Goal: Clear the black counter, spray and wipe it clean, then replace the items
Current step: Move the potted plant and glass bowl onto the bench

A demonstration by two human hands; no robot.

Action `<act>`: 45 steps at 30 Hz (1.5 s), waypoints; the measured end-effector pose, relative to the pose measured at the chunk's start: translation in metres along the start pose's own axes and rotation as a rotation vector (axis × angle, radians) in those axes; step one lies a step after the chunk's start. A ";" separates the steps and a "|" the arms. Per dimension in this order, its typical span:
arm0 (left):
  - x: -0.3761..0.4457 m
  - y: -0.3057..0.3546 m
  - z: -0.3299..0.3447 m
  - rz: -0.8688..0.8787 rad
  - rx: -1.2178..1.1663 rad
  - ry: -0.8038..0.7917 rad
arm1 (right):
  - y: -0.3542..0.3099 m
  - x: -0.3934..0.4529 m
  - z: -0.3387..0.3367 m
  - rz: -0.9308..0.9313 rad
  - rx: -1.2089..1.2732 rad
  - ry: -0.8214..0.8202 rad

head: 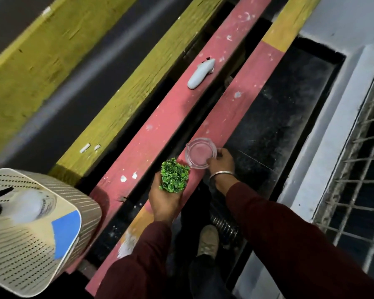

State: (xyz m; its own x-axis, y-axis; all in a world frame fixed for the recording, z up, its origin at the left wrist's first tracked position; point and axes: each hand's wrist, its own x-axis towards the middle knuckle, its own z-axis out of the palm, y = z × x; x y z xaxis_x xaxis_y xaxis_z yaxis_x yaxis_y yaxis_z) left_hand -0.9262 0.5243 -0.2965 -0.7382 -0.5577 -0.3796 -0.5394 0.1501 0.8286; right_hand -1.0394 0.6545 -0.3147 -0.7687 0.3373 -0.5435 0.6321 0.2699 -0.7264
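Beside the black surface (289, 130), on the nearest red plank (235, 100), sits a clear glass ashtray (200, 152). Right hand (221, 161) holds its near rim, fingers (218, 153) curled round the edge; whether the dish is fully down on the plank or just above it cannot be told. Left hand (166, 199), just short of the ashtray, grips a small green plant (175, 175), fingers wrapped under it; its pot is hidden by the leaves. Beyond the ashtray, on the next red plank, lies a white sprayer (200, 74). Well to the left of the ashtray stands a cream slotted basket (37, 229) holding a bottle. Black surface is dusty and bare of items.

Judgement: clearing stage, nearly done. Risks: plank is narrow with dark gaps either side, so a glass dish set off-centre could slip through and break. Plant crowding the ashtray may nudge it. Sprayer also sits close to a plank edge.
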 end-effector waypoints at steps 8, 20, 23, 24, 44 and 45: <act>-0.002 -0.012 0.006 -0.015 0.103 0.002 | 0.009 0.008 0.003 -0.012 -0.096 -0.006; -0.015 0.010 -0.016 -0.084 0.128 -0.165 | -0.003 -0.006 -0.010 0.063 -0.113 0.028; -0.020 0.016 -0.040 -0.121 0.145 -0.192 | -0.019 -0.021 -0.023 -0.025 -0.172 0.048; -0.022 0.019 -0.050 -0.108 0.172 -0.172 | -0.026 -0.027 -0.027 -0.089 -0.216 0.047; -0.101 0.192 -0.322 0.456 0.798 0.284 | -0.232 -0.299 0.010 -1.126 -0.766 -0.140; -0.108 0.193 -0.345 0.465 0.818 0.317 | -0.238 -0.321 0.019 -1.178 -0.785 -0.155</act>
State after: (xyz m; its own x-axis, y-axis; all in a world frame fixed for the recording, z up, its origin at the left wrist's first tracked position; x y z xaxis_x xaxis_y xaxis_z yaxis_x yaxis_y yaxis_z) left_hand -0.8104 0.3318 0.0465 -0.8690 -0.4751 0.1381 -0.4252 0.8599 0.2825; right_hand -0.9454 0.4648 0.0247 -0.8456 -0.5183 0.1280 -0.5235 0.7579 -0.3893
